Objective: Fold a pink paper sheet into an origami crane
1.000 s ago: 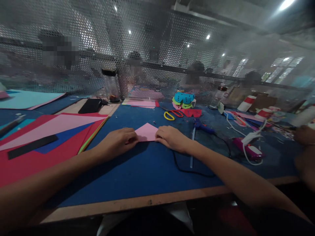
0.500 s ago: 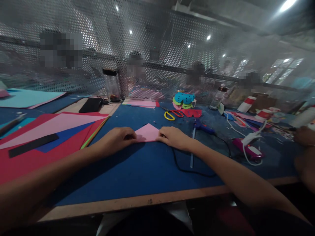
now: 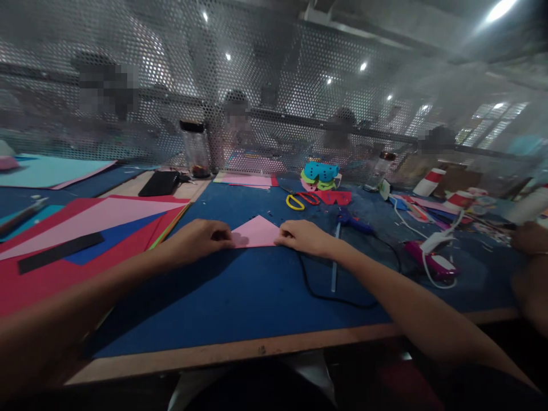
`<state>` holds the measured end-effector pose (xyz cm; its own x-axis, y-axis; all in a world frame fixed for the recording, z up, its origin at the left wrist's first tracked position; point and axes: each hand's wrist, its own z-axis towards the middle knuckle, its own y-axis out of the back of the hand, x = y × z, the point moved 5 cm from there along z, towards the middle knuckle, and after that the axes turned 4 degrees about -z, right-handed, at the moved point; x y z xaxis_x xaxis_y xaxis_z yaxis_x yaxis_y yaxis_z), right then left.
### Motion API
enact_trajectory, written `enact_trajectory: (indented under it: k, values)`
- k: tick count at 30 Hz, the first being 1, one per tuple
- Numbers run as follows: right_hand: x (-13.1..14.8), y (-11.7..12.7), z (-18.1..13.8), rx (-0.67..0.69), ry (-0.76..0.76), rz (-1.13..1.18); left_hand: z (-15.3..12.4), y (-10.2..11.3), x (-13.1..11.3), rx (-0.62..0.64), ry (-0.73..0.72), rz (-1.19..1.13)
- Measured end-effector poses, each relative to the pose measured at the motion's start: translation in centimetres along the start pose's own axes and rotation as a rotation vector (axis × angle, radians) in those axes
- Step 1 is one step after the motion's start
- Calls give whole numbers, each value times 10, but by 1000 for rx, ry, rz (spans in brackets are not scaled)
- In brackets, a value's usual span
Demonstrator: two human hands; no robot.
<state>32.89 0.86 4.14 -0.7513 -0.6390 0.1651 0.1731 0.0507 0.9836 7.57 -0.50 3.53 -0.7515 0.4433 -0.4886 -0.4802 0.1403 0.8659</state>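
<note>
Hands Part Along a Pink Edge

The left hand (image 3: 204,240), fingers curled, and the right hand (image 3: 305,237), fingers bunched, rest at opposite lower corners of a folded-looking pink paper triangle (image 3: 257,233), flat on the blue tabletop (image 3: 240,302), point facing away. Whether either pinches or merely presses cannot be told. The hands have drifted slightly apart over the past second, baring more of the near edge, which suggests smoothing outward along it. Just beyond lie yellow-and-red scissors (image 3: 295,202); to the right, a blue glue gun (image 3: 357,222); to the left, red sheets (image 3: 107,281) under a black strip (image 3: 60,253).
</note>
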Motion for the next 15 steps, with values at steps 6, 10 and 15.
enact_trajectory:
  k: [6,10,15]
  values:
    - [-5,2,-1,4,-25,21,-1,5,1,65,45,1]
    - [-8,4,-1,25,-51,35,0,8,3,76,74,5]
    - [-11,4,-1,49,-71,52,0,12,9,106,91,7]
